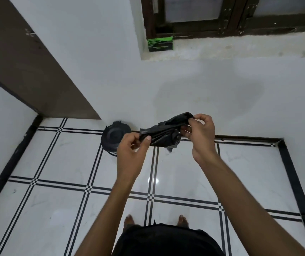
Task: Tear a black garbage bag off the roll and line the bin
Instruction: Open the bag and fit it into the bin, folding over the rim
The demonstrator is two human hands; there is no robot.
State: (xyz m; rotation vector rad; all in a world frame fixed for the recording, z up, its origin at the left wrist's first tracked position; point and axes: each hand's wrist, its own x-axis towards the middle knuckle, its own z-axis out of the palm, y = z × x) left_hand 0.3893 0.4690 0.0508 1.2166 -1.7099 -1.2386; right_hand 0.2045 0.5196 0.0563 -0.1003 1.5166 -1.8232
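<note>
Sitting on the floor by the wall, the bin (115, 137) is wearing its lid. Just beside the bin, the left hand (131, 150) and right hand (200, 134) are pinching the bag (163, 133).

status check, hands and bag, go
Left hand and right hand pinching crumpled black plastic garbage bag. Round dark bin lidded, against wall. Nothing blocking.

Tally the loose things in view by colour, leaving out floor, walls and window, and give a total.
Black: 2, the garbage bag gripped by the left hand and right hand, and the bin on the floor.
Green: 1, the box on the window ledge.
Total: 3
</note>
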